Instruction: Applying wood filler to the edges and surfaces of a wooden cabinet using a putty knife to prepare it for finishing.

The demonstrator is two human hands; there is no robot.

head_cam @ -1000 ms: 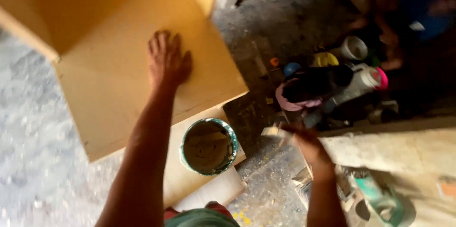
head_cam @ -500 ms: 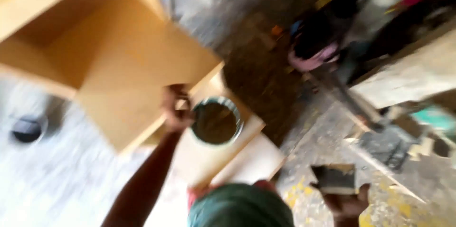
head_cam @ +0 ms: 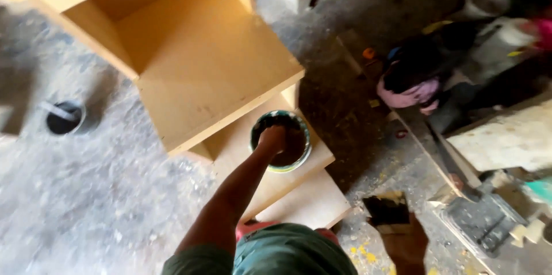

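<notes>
the fingers of the left hand reach down into the mouth of the round green-rimmed tin; they look bunched together, but whether they pinch anything inside cannot be told, since the dark contents hide their tips. the tin stands on a pale flat board, just beside the lower edge of the open wooden cabinet that lies on the grey floor. by judgement, the step in hand is drawing material out of the tin; the next move calls for lifting the hand clear of the rim without tipping the tin, then carrying it to the cabinet panel close by. the wrist is bent downward, the forearm extends straight forward from the body, elbow low. the right hand is low at the frame's lower edge, holding a dark flat pad from beneath; its fingers are hidden, so their state cannot be told. a small dark pot sits well apart at left.
</notes>
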